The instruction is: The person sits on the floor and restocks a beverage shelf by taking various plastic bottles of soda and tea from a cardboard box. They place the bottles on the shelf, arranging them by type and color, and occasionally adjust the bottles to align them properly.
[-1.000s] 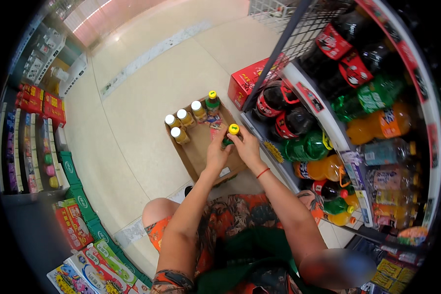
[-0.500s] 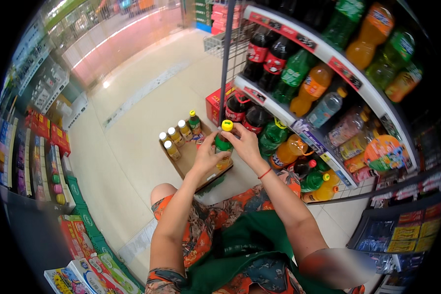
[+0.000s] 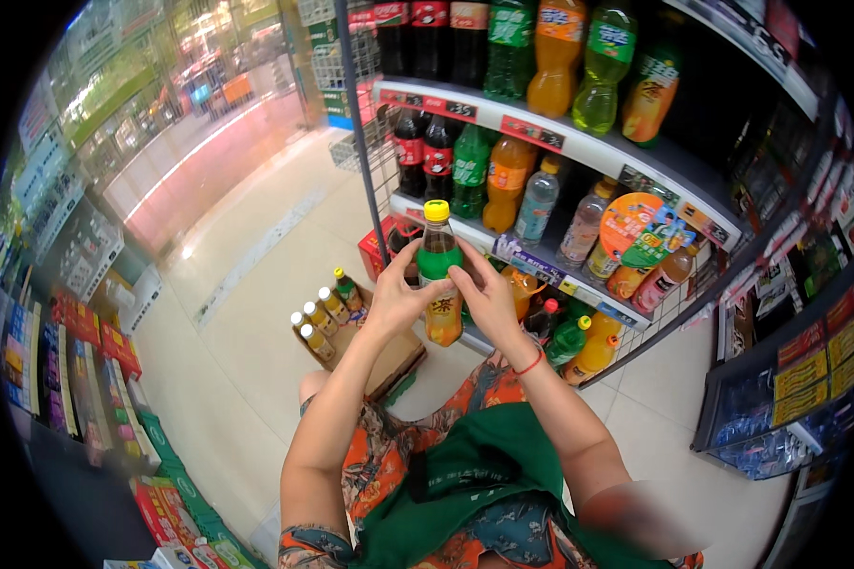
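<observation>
Between my two hands an upright drink bottle (image 3: 438, 254) with a yellow cap and a green and orange label is held in front of the shelf. My left hand (image 3: 397, 302) is closed round its left side. On the other side my right hand (image 3: 489, 305) grips it, thumb against the label. Below and to the left, a cardboard tray (image 3: 410, 358) lies on the floor. Several small white-capped bottles (image 3: 319, 321) stand at its left end, beside another yellow-capped bottle (image 3: 348, 289).
Soft drink bottles (image 3: 510, 180) in several colours fill the shelf rack (image 3: 503, 114) ahead and right. More large bottles (image 3: 593, 356) stand on its bottom level. A dark upright post (image 3: 362, 142) marks the rack's left edge. Boxed goods (image 3: 95, 322) line the left side.
The bottle has risen from above the tray to before the shelf. My right hand has shifted from its cap to its side. The view has turned up toward the shelf.
</observation>
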Available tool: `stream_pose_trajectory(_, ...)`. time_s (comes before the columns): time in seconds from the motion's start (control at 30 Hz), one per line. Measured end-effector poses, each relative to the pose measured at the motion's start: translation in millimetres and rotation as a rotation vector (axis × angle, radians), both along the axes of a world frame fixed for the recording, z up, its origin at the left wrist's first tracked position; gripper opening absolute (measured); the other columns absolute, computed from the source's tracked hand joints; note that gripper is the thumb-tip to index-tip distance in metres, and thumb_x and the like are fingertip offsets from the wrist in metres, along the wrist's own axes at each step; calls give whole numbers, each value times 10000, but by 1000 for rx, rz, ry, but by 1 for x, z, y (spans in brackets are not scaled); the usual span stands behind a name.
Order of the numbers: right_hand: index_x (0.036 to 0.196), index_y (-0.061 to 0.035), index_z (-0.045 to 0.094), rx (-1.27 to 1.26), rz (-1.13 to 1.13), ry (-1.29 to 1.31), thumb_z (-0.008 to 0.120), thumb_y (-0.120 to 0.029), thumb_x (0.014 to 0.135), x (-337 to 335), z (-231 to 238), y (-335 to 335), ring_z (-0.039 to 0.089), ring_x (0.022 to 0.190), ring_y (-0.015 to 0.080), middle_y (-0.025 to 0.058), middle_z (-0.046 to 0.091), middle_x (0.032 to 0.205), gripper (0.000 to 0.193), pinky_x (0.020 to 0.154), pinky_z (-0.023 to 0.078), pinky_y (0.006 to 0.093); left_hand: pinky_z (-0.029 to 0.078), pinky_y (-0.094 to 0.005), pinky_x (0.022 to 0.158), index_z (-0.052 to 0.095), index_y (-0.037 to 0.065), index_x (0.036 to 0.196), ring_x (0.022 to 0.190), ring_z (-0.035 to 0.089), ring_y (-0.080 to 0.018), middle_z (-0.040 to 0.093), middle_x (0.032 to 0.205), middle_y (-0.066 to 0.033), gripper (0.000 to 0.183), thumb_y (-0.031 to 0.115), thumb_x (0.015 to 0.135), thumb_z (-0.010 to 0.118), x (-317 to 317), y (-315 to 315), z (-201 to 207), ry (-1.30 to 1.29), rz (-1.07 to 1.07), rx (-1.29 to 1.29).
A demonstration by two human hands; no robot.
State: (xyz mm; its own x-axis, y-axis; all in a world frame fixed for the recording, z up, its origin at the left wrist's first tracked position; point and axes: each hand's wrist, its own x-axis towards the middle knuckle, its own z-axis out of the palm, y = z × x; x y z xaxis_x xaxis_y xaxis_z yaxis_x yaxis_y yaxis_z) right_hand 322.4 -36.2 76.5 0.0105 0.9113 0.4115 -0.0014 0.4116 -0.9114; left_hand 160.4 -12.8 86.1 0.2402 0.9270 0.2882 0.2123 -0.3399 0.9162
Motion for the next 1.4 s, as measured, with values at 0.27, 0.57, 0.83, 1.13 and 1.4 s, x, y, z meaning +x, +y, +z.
stream_pose_trajectory(0.27, 1479, -32, 317, 99, -64, -14, 580, -98, 931, 56, 31, -50, 492, 1267, 196, 159, 479, 1402, 611, 1004, 435, 321, 490, -337, 917, 407, -30, 1387, 1088, 578, -185, 602, 1192, -116, 744, 166, 782, 794, 59, -23, 64, -9, -149, 88)
stream_pose_trajectory(0.57, 1464, -20, 288, 87, -318, -198, 741, -160, 807, 98, 59, -85, 609, 1132, 292, 214, 550, 1292, 810, 937, 490, 361, 499, -320, 867, 432, -52, 1357, 983, 604, -164, 638, 1110, -120, 743, 221, 769, 794, 122, -35, 119, 22, -233, 109)
stream_pose_trajectory(0.83, 1466, 1, 288, 204, -354, -147, 736, -129, 814, 144, 105, -85, 638, 1067, 244, 182, 617, 1186, 802, 898, 502, 339, 496, -295, 909, 364, -88, 1376, 1078, 597, -183, 575, 1236, -158, 732, 137, 811, 772, 170, -35, 159, -195, -387, 85)
stream_pose_trajectory(1.13, 1433, 20, 328, 340, -393, -146, 720, -175, 827, 189, 143, -59, 642, 1068, 228, 175, 642, 1181, 748, 888, 503, 325, 509, -288, 806, 302, -47, 1446, 1101, 586, -168, 561, 1288, -142, 706, 261, 919, 656, 196, -29, 176, -91, -461, 58)
stream_pose_trajectory(1.4, 1318, 57, 379, 266, -432, -110, 739, -236, 824, 209, 173, -33, 650, 1041, 235, 214, 635, 1173, 678, 855, 516, 319, 532, -281, 752, 330, -71, 1427, 1052, 603, -162, 601, 1219, -143, 734, 316, 904, 669, 220, -5, 206, -22, -369, 159)
